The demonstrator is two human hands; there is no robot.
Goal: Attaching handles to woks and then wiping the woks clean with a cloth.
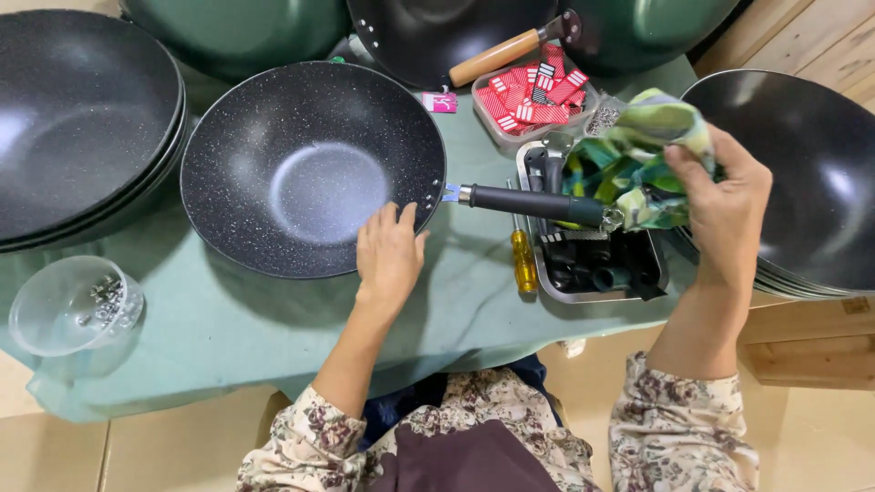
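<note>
Your left hand (389, 258) lies flat and open on the near rim of the speckled black wok (312, 168) at the centre of the frame, fingers spread, gripping nothing. Its dark handle (533, 203) points right, toward the metal tray (597, 293) of black parts. Your right hand (725, 211), at right, is closed around a green patterned cloth (629, 164) bunched over the handle's end. A yellow screwdriver (523, 260) lies just left of the tray. Stacked woks (82, 118) fill the upper left; a clear tub (73, 305) of screws sits lower left.
</note>
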